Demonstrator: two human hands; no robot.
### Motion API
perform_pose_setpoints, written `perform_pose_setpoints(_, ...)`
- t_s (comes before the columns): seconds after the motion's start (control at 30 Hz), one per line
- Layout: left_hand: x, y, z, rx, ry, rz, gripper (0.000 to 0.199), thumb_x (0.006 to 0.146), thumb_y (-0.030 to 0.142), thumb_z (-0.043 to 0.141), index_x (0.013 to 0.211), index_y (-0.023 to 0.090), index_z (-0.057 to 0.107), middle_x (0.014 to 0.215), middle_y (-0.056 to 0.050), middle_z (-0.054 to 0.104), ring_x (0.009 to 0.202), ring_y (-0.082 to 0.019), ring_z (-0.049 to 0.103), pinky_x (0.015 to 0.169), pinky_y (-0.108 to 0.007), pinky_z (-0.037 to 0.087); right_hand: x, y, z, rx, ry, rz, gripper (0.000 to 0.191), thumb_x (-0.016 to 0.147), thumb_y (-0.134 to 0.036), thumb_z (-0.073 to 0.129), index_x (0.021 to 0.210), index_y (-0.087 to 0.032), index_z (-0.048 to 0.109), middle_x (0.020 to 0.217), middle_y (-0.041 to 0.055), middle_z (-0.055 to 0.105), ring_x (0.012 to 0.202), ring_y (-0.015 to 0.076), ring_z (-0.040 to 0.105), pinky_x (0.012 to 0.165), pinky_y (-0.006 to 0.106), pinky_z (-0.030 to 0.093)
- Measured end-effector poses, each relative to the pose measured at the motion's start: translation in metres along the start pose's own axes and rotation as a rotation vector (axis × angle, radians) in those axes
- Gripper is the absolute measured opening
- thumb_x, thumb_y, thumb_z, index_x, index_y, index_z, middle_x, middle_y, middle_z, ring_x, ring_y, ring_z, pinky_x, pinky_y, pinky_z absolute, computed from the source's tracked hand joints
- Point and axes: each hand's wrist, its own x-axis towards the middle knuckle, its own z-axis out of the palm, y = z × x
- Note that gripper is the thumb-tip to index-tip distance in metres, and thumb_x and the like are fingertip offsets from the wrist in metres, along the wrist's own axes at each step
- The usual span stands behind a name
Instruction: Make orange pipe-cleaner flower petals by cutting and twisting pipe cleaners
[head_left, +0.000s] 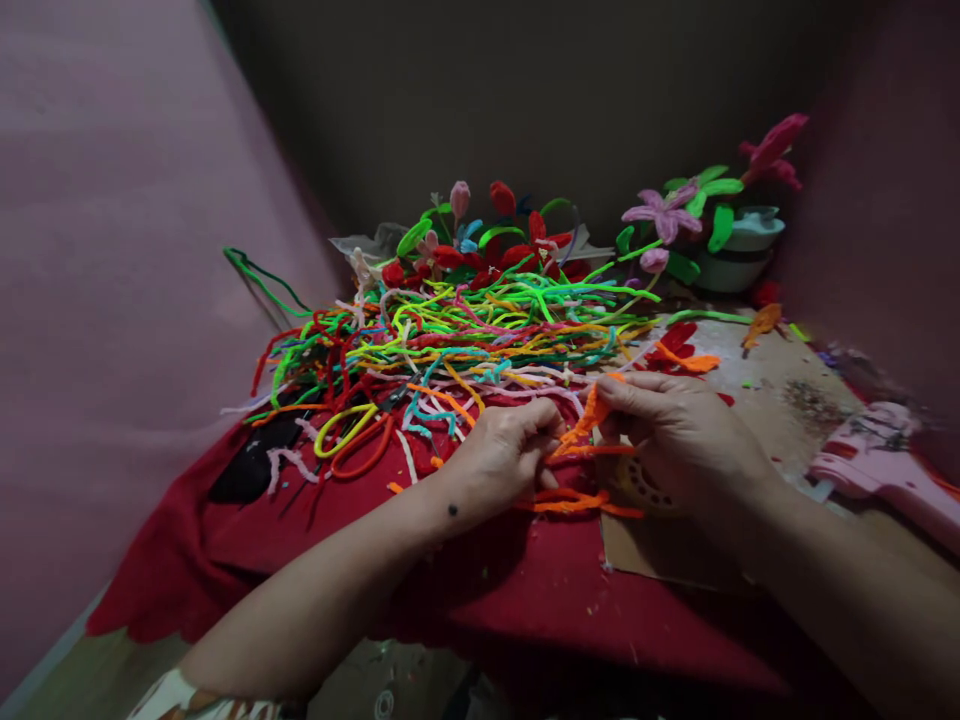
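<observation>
My left hand is closed, pinching one end of a bent, twisted orange pipe cleaner. The fingers of my right hand are pressed together on the upper part of the same piece, above the cloth. Just below both hands, more orange pipe cleaners lie bent on the red cloth. A round yellowish piece with holes shows partly behind my right hand. Orange and red petal shapes rest beyond that hand.
A large heap of coloured pipe cleaners spreads behind my hands. Left of them is a tool with yellow and red loop handles. Pipe-cleaner flowers stand at the back, some by a pale pot. A pink glue gun lies right; cardboard sits in front.
</observation>
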Motion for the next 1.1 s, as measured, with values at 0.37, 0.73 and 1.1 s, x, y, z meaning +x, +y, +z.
perform_pose_setpoints(0.37, 0.002, 0.000, -0.005, 0.051, -0.037, -0.027, 0.007, 0.076, 0.015, 0.046, 0.069, 0.018, 0.047, 0.051, 0.005, 0.048, 0.045, -0.008, 0.051, 0.046, -0.017, 0.038, 0.000, 0.006, 0.004, 0.127, -0.064, 0.075, 0.014, 0.065, -0.030, 0.073, 0.062, -0.017, 0.066, 0.058, -0.0004, 0.059, 0.050, 0.0102, 0.053, 0.051, 0.024, 0.045)
perform_pose_setpoints(0.73, 0.002, 0.017, -0.017, -0.237, 0.169, 0.014, 0.017, 0.076, 0.026, 0.059, 0.085, 0.014, 0.066, 0.080, -0.003, 0.062, 0.060, -0.007, 0.049, 0.053, -0.017, 0.037, -0.012, 0.004, 0.010, -0.028, -0.223, 0.080, 0.030, 0.070, -0.037, 0.067, 0.054, -0.014, 0.056, 0.052, -0.0023, 0.048, 0.044, 0.0061, 0.038, 0.042, 0.021, 0.029)
perform_pose_setpoints(1.1, 0.001, 0.009, -0.018, -0.638, -0.027, -0.106, 0.014, 0.069, 0.021, 0.069, 0.080, 0.014, 0.069, 0.059, 0.002, 0.057, 0.043, -0.002, 0.044, 0.043, -0.014, 0.033, -0.023, -0.013, 0.017, -0.225, -0.317, 0.212, 0.023, 0.066, -0.030, 0.068, 0.050, -0.015, 0.059, 0.048, -0.0011, 0.051, 0.045, 0.0081, 0.040, 0.047, 0.023, 0.033)
